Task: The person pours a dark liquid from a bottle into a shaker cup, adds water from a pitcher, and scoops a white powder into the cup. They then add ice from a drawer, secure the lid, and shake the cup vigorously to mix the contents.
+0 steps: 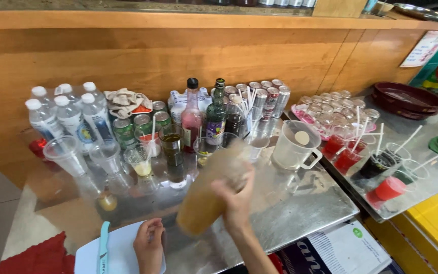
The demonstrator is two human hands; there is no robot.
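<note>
Right hand (236, 203) fingers clamp a tilted (blurred) shaker (211, 190); left hand (149, 244) rests curled on white board (122, 251).

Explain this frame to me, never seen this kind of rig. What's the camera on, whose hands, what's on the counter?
There is no machine here: a person wears one camera on the head, looking down at their own bare hands. The right hand grips a tall cup of brownish drink, blurred and tilted. The left hand rests on a white cutting board, next to a light blue knife. On the steel counter stand water bottles, drink cans, syrup bottles, plastic cups and a clear measuring jug. To the right are red drinks with straws.
</note>
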